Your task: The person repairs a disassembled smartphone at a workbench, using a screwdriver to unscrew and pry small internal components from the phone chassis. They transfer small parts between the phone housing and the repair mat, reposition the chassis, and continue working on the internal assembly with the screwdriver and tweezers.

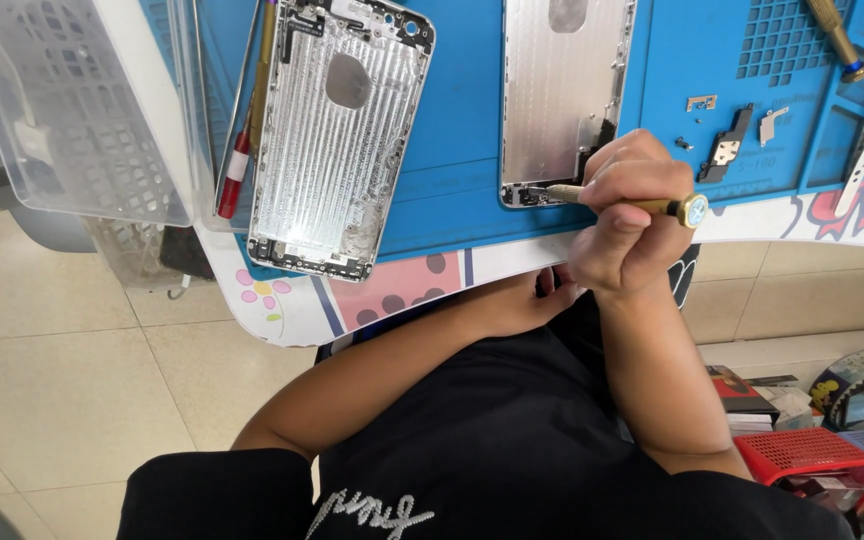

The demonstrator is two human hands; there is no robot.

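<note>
Right hand [624, 215] presses screwdriver [642, 205] into housing [552, 100].

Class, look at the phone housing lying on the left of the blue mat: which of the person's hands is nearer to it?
Left. The left hand lies below the table edge, right of that phone housing. The right hand, holding a screwdriver, is farther right at the other housing.

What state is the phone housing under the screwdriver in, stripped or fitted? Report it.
Mostly stripped. The phone housing lies inside-up with bare metal showing; only small parts remain at its lower edge, where the right hand holds the screwdriver tip.
</note>
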